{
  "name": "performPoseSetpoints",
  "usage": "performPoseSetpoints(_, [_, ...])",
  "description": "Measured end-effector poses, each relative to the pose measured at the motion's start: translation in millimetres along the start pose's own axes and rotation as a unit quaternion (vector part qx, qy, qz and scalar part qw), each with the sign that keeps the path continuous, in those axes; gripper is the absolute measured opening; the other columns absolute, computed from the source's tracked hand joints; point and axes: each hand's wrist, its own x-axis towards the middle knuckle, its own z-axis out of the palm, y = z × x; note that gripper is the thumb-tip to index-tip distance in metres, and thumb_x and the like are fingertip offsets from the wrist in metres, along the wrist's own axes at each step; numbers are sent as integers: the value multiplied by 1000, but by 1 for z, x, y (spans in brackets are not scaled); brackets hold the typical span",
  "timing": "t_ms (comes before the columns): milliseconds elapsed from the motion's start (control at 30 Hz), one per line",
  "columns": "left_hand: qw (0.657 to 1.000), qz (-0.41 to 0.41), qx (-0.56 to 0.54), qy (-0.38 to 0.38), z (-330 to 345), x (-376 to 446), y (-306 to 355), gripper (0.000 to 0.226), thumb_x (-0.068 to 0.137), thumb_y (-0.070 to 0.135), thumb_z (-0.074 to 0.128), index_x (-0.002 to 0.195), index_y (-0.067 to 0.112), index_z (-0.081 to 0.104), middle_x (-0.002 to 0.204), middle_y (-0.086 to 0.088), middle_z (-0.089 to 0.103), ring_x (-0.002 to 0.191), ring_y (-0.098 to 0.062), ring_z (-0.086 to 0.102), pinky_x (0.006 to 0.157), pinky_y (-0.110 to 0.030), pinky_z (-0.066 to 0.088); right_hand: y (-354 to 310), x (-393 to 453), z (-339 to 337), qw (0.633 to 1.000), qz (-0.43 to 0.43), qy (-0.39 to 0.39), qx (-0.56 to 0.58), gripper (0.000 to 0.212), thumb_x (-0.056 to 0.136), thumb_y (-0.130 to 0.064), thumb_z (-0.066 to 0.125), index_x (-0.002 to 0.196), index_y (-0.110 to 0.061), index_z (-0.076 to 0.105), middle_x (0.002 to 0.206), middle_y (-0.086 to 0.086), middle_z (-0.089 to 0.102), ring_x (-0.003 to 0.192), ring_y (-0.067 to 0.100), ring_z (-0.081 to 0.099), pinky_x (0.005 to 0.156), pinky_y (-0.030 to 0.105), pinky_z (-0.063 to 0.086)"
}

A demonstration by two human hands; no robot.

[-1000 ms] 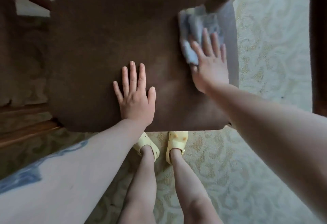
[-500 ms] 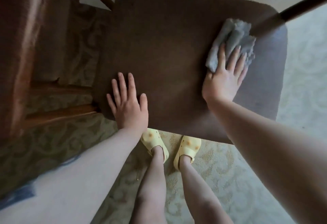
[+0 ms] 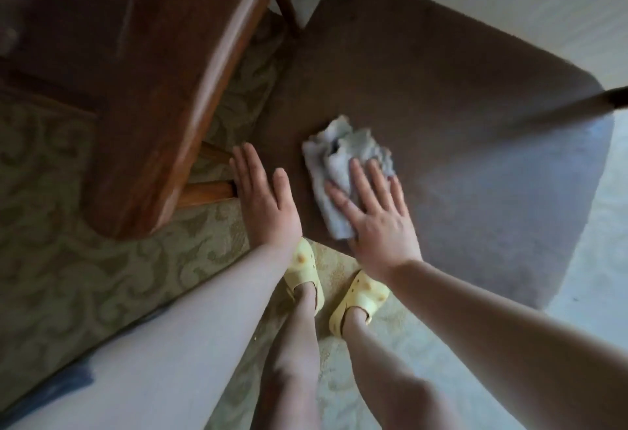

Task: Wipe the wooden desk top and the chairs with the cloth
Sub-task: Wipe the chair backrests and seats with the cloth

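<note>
A chair with a brown padded seat (image 3: pixel 441 96) fills the middle and right of the head view. A crumpled pale grey cloth (image 3: pixel 334 154) lies on the seat near its front left part. My right hand (image 3: pixel 373 215) presses flat on the cloth with straight fingers. My left hand (image 3: pixel 265 198) rests flat on the seat's front left corner, fingers straight, a little left of the cloth. The wooden desk top (image 3: pixel 142 66) shows at upper left, its rounded edge hanging over the gap beside the chair.
A dark chair armrest (image 3: pixel 577 106) crosses the seat at the right. Wooden chair rails (image 3: pixel 207 191) run under the desk edge. Patterned carpet (image 3: pixel 85 276) covers the floor. My feet in yellow clogs (image 3: pixel 302 276) stand just in front of the seat.
My right hand has slid the cloth from the seat's far right corner to the front left, close to my left hand. My left hand moved to the seat's front left corner. The view swung, showing the desk.
</note>
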Motion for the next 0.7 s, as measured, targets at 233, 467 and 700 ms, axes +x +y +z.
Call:
performPoseSetpoints(233, [999,-2,-45,-4,-6,0,-4,69,96,48,22,153,12,15,161,-7,8,148,-14,7,121,-32,11,-36,92,-21,904,-381,-87,-175,57,97,-35,26,152,-18,24,161,1,14,148,22,-9,118,42,-12])
performPoseSetpoints(467, [999,-28,-44,13,-3,2,4,63,97,40,27,153,14,13,162,-4,4,148,-11,2,120,-29,6,-22,61,-5,998,-25,36,47,62,91,-30,47,150,-31,28,161,-1,11,149,21,0,119,47,5])
performPoseSetpoints(700, [992,-85,-50,78,7,5,17,64,96,41,27,153,12,18,161,-5,10,148,-16,7,121,-31,9,-25,100,-11,928,-353,-79,-94,67,96,-39,30,153,-18,2,162,3,4,146,16,-15,118,38,-13])
